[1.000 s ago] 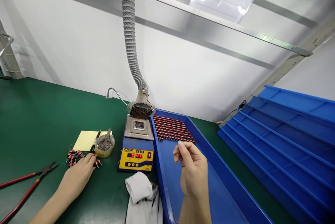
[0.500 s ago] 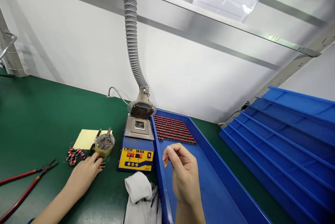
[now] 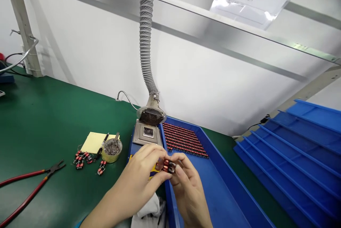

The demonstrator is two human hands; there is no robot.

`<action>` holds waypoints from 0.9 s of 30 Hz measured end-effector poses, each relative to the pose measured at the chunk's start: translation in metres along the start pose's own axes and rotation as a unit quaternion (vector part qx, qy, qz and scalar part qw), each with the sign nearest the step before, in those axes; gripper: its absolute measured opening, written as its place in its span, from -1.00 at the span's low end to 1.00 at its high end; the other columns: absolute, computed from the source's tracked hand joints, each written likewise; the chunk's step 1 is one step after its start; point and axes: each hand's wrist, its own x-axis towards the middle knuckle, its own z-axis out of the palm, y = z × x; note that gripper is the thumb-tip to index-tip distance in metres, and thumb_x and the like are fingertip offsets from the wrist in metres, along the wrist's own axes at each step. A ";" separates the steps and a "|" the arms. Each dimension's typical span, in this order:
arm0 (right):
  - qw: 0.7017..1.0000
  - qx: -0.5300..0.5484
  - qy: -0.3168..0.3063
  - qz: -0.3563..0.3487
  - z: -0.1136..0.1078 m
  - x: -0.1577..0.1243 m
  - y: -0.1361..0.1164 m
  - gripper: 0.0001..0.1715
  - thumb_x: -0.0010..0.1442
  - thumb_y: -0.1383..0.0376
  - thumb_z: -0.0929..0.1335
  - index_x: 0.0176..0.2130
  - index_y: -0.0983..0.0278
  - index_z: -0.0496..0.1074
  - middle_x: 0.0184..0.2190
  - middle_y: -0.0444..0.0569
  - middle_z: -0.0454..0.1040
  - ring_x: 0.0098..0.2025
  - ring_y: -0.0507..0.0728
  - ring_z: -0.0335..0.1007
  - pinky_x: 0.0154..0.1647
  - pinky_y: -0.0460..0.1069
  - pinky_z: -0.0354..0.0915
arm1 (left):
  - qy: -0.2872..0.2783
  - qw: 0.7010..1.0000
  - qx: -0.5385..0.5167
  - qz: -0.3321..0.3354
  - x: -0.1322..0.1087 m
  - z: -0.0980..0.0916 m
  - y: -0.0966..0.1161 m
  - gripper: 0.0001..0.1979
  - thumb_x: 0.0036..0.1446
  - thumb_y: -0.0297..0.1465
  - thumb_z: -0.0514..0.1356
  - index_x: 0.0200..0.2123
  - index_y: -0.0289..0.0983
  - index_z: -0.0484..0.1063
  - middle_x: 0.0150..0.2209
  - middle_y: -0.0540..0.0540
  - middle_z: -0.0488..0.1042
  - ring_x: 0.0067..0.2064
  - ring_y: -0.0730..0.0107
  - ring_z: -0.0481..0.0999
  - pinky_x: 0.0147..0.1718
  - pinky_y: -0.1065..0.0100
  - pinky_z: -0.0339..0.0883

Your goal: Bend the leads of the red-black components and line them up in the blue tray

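My left hand (image 3: 141,178) and my right hand (image 3: 188,185) meet over the near left edge of the blue tray (image 3: 234,182). Between their fingertips they pinch a small red-and-black component (image 3: 168,166). Rows of similar red-and-black parts (image 3: 183,139) fill the tray's far end. Left of my hands, more loose components (image 3: 80,159) lie on the green table, with another small group (image 3: 101,168) nearer the tub. The solder pot (image 3: 147,133) stands behind my left hand, which hides most of its yellow front panel.
Red-handled pliers (image 3: 39,182) lie at the left. A tub of grey material (image 3: 112,150) stands by a yellow notepad (image 3: 93,142) and pen. Grey-white cloth (image 3: 150,213) is below my hands. Blue trays (image 3: 290,164) lean at the right. A fume hose (image 3: 146,36) hangs above the pot.
My left hand has moved from the loose components to my right hand, and a component is now held between them. The view has shifted slightly, moving the scene rightwards.
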 end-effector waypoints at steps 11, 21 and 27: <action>0.985 0.144 0.064 0.064 0.016 0.001 -0.012 -0.60 -0.20 0.29 0.61 -0.29 0.17 0.56 -0.34 -0.12 0.51 -0.35 0.00 0.44 -0.33 -0.18 0.39 | 0.003 0.996 -0.094 -0.008 0.006 0.006 -0.017 -0.62 0.18 -0.49 0.20 0.03 0.00 0.42 0.03 0.10 0.49 0.09 0.38 0.39 0.09 0.43 0.18; 0.991 0.117 0.027 0.062 0.012 0.006 0.010 -0.81 -0.04 0.24 0.55 -0.35 0.18 0.56 -0.36 -0.12 0.52 -0.37 -0.03 0.44 -0.37 -0.20 0.37 | 0.123 0.959 -0.253 -0.043 0.009 0.011 -0.025 -0.90 0.10 -0.43 0.27 -0.32 -0.17 0.61 -0.25 -0.09 0.57 -0.12 0.26 0.51 -0.09 0.31 0.36; 0.987 0.139 0.058 0.056 0.026 0.007 0.020 -0.79 -0.12 0.25 0.60 -0.45 0.19 0.56 -0.43 -0.17 0.51 -0.39 -0.03 0.46 -0.34 -0.18 0.41 | 0.184 0.887 -0.410 -0.106 0.009 0.018 -0.026 -0.91 -0.02 -0.39 0.38 -0.49 -0.29 0.59 -0.42 -0.09 0.57 -0.33 0.39 0.51 -0.37 0.48 0.39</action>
